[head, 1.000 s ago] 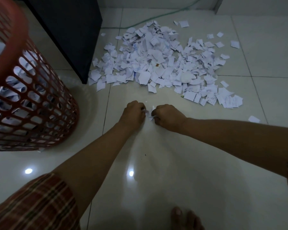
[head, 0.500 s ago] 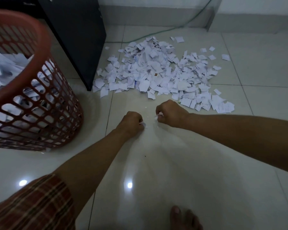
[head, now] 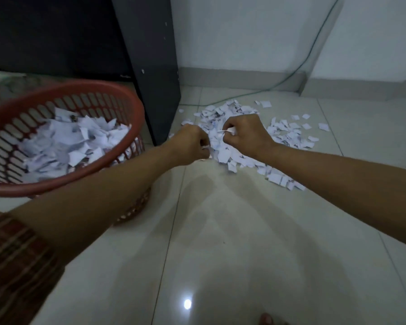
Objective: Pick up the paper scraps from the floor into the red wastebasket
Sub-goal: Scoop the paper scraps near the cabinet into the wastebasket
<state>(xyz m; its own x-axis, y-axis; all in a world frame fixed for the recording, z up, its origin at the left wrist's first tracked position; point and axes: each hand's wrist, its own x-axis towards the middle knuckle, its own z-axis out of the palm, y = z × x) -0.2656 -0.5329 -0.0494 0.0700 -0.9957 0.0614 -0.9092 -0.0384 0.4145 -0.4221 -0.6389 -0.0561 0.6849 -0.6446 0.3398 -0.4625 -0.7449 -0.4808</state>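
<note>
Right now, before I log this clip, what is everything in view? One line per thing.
red wastebasket: one, red lattice plastic, on the floor at left, partly filled with white scraps.
paper scraps: a pile, too many to count, white, on the floor ahead beside the cabinet.
cabinet: one, black, behind the wastebasket.
cable: one, green, down the wall and along the floor.
floor: pale glossy tiles.
wall: white, grey skirting.
plaid sleeve: one, red-brown, lower left.
toes: bottom edge.
left hand: curled, pinching scraps.
right hand: curled, pinching scraps.
</note>
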